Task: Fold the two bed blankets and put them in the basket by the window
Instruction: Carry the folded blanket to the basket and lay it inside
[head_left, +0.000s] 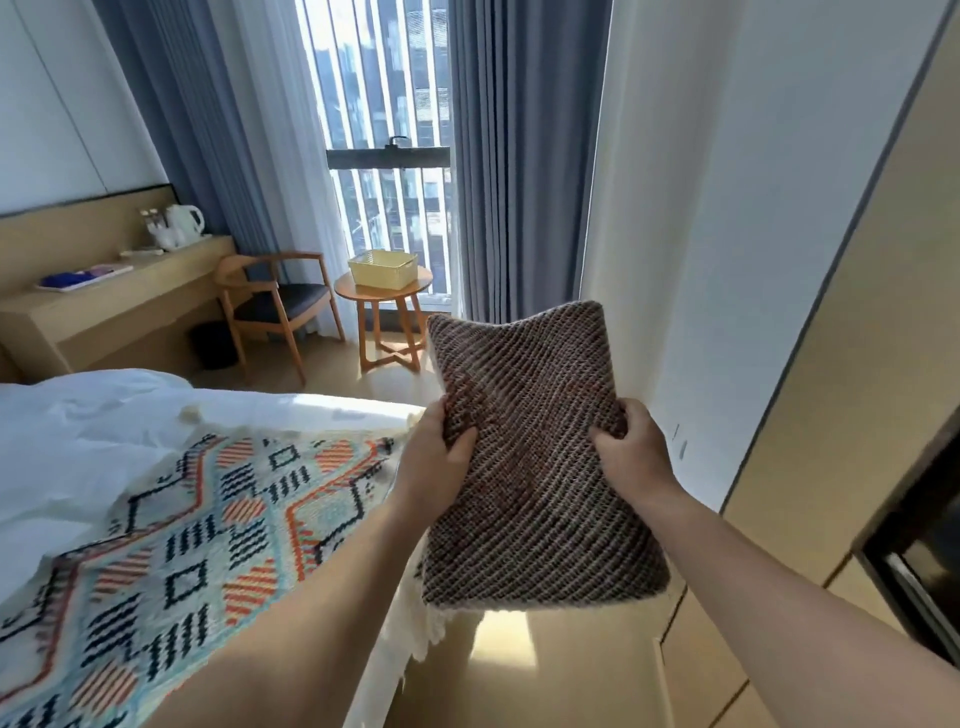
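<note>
A folded brown woven blanket (535, 447) hangs in the air in front of me, past the foot corner of the bed. My left hand (436, 457) grips its left edge and my right hand (631, 452) grips its right edge. A second blanket (197, 525), pale with blue, orange and black geometric patterns, lies spread flat across the white bed (78, 436) to my left. The yellow basket (383, 268) stands on a small round wooden table (363, 291) by the window, some distance ahead. Nothing shows inside the basket from here.
A wooden armchair (275, 306) stands left of the round table, beside a long desk (109, 301) with a kettle. A black bin (213, 345) sits under the desk. Grey curtains (519, 156) flank the window. A white wall and wooden cabinets line my right side.
</note>
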